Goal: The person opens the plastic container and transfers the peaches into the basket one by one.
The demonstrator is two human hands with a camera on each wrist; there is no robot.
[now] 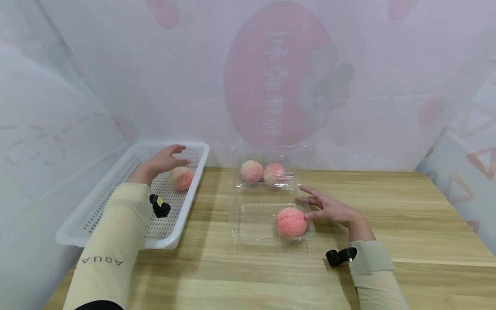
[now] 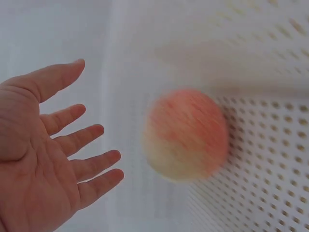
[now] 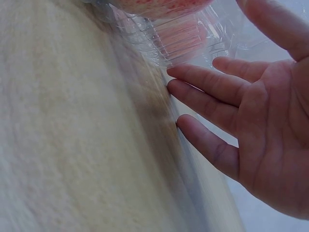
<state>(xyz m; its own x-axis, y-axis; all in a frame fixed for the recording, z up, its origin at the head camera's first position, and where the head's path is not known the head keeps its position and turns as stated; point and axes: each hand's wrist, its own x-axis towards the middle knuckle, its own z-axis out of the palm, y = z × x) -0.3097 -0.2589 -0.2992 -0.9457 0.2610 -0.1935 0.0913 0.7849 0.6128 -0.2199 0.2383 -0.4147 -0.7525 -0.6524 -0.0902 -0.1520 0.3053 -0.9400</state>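
Conceivably, the left peach (image 1: 181,178) could be rolled away in the white perforated basket (image 1: 195,186) if it is bumped by the left hand (image 1: 164,160), whose fingers are spread and empty. Likewise, the near peach (image 1: 292,223) in the open plastic clamshell (image 1: 255,221) could be dislodged by a push from the right hand (image 1: 329,209), its fingers extended; thumb contact cannot be told. By the left wrist view a bare palm is revealed, hidden from the head view, where two far peaches (image 1: 252,172) are shown whole.
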